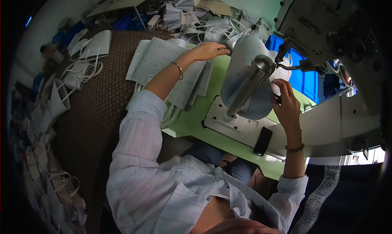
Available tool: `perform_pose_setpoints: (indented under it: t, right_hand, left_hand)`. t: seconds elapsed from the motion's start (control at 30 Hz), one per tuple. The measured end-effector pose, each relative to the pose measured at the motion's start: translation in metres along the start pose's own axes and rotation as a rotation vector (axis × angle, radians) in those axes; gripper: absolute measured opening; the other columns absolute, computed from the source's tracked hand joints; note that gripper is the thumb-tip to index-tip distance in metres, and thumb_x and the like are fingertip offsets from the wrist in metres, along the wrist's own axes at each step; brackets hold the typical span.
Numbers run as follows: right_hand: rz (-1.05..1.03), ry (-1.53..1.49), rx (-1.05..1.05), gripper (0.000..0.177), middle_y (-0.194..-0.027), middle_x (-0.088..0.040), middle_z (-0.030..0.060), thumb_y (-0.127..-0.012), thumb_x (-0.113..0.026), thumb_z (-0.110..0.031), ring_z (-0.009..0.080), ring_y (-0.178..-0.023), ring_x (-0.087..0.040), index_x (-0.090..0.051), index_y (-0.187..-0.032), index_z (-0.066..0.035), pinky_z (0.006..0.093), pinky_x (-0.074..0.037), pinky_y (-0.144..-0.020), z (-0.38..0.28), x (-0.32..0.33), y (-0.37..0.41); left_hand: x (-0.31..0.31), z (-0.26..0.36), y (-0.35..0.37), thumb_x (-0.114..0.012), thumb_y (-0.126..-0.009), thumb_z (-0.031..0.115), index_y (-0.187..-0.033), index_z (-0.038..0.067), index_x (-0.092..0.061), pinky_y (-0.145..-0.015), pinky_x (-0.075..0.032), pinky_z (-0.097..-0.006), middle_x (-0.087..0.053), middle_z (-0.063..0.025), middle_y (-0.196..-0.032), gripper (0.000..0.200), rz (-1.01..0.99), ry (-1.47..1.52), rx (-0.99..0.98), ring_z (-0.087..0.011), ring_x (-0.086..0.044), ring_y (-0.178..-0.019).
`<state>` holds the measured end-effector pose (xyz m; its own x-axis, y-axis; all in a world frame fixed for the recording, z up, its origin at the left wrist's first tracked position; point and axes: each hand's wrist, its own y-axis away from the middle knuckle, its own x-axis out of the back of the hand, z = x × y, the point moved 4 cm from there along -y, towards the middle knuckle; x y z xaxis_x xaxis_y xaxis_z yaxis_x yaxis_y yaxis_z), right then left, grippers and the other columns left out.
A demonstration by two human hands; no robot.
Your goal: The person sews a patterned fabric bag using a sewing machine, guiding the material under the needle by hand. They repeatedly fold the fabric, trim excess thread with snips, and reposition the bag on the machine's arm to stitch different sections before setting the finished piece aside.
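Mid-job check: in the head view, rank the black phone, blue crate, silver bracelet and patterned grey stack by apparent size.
Largest to smallest, visible parts only:
1. Patterned grey stack
2. Blue crate, partly hidden
3. Black phone
4. Silver bracelet

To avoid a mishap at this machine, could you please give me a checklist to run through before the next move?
1. Phone clear of the pale workpiece: ok, a gap separates them.
2. Stack of patterned pieces apart from the workpiece: ok, green tabletop shows between them.
3. Wrists bare: not ok, a bangle on the left, a dark bracelet on the right.
4. Right hand clear of the needle: cannot tell, needle not discernible.
5. Workpiece wrapped around metal cylinder: cannot tell, underside hidden.
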<state>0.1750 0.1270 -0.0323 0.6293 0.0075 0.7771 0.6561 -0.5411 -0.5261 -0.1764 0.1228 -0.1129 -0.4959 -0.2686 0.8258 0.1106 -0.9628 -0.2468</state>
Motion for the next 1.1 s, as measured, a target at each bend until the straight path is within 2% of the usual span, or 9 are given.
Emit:
perform_pose_setpoints:
  t: [0.03, 0.13, 0.2, 0.27, 0.5, 0.8, 0.9, 1.03, 1.1]
  right_hand:
    - [-0.019, -0.037, -0.012, 0.037, -0.11, -0.06, 0.0022, -0.075, -0.069, -0.002, 0.0277, -0.085, -0.066, -0.055, -0.108, -0.013, 0.035, -0.054, -0.069, -0.004, 0.004, 0.006]
    - [0.005, -0.005, 0.01, 0.025, -0.1, -0.063, 0.0042, -0.078, -0.072, -0.008, 0.0249, -0.076, -0.067, -0.06, -0.1, -0.009, 0.0325, -0.054, -0.064, -0.018, 0.021, 0.024]
    - [0.017, -0.087, 0.056, 0.019, -0.095, -0.063, 0.0051, -0.078, -0.074, -0.01, 0.0217, -0.07, -0.067, -0.062, -0.093, -0.007, 0.0308, -0.054, -0.059, -0.035, 0.025, 0.032]
    - [-0.035, -0.168, 0.099, 0.02, -0.091, -0.063, 0.0058, -0.076, -0.077, -0.013, 0.0179, -0.064, -0.067, -0.063, -0.088, -0.006, 0.0283, -0.052, -0.053, -0.064, 0.017, 0.032]
    - [-0.057, -0.478, 0.057, 0.051, -0.093, -0.066, 0.0148, -0.077, -0.076, -0.04, 0.027, -0.08, -0.068, -0.062, -0.107, 0.0, 0.0361, -0.053, -0.069, -0.142, -0.085, -0.012]
    - [-0.201, -0.839, -0.121, 0.028, -0.077, -0.064, 0.0041, -0.087, -0.068, -0.02, 0.009, -0.069, -0.049, -0.061, -0.102, 0.002, 0.0279, -0.045, -0.066, -0.133, -0.108, -0.005]
    - [-0.321, -1.004, -0.028, 0.023, -0.072, -0.059, 0.0142, -0.087, -0.067, -0.015, 0.0195, -0.064, -0.056, -0.062, -0.1, 0.003, 0.03, -0.044, -0.063, -0.13, -0.052, 0.018]
    - [-0.616, -1.159, 0.108, 0.016, -0.074, -0.062, 0.0143, -0.087, -0.066, -0.01, 0.0189, -0.066, -0.059, -0.063, -0.095, 0.004, 0.0305, -0.045, -0.063, -0.136, -0.021, 0.04]
    - [-0.71, -1.064, 0.538, 0.016, -0.08, -0.067, 0.0142, -0.086, -0.068, -0.011, 0.0192, -0.072, -0.064, -0.066, -0.095, 0.002, 0.0294, -0.048, -0.066, -0.153, -0.004, 0.041]
  left_hand:
    - [0.017, 0.004, 0.018, -0.068, -0.077, 0.057, -0.115, 0.004, -0.066, -0.105, -0.039, -0.0357, -0.065, -0.0089, -0.119, 0.065, 0.153, -0.428, -0.02, -0.0298, -0.059, -0.113]
    - [0.064, -0.007, 0.044, -0.067, -0.078, 0.052, -0.106, 0.011, -0.068, -0.087, -0.049, -0.0408, -0.067, -0.0115, -0.101, 0.05, -0.769, -0.07, 0.174, -0.0318, -0.062, -0.1]
    - [0.036, -0.045, 0.07, -0.069, -0.076, 0.042, -0.087, 0.011, -0.065, -0.074, -0.05, -0.0418, -0.064, -0.009, -0.082, 0.033, -0.098, -0.633, -0.011, -0.03, -0.063, -0.084]
    - [0.03, 0.005, 0.109, -0.069, -0.075, 0.03, -0.075, 0.008, -0.06, -0.063, -0.049, -0.0443, -0.06, -0.0091, -0.072, 0.024, 0.13, -0.525, -0.284, -0.0309, -0.063, -0.073]
    - [-0.043, 0.164, 0.202, -0.058, -0.075, 0.014, -0.067, 0.007, -0.056, -0.061, -0.048, -0.0381, -0.058, -0.005, -0.07, 0.011, 0.126, -0.265, -0.595, -0.0251, -0.061, -0.067]
    - [-0.059, 0.238, 0.274, -0.062, -0.076, 0.012, -0.083, 0.008, -0.066, -0.073, -0.049, -0.0325, -0.062, -0.0021, -0.083, 0.008, -0.064, 0.118, -1.14, -0.0166, -0.06, -0.078]
    - [0.046, 0.25, 0.271, -0.065, -0.08, 0.011, -0.094, 0.009, -0.068, -0.08, -0.05, -0.0346, -0.062, -0.002, -0.093, 0.014, 0.147, 0.106, -1.093, -0.0166, -0.059, -0.084]
    - [0.147, 0.23, 0.214, -0.061, -0.092, 0.024, -0.113, 0.005, -0.064, -0.089, -0.048, -0.0364, -0.061, -0.0109, -0.115, 0.029, 0.336, 0.056, -0.58, -0.0254, -0.061, -0.096]
    - [0.144, 0.23, 0.184, -0.063, -0.091, 0.027, -0.115, 0.005, -0.063, -0.09, -0.047, -0.0359, -0.061, -0.0126, -0.116, 0.033, 0.102, 0.231, -0.595, -0.0271, -0.061, -0.099]
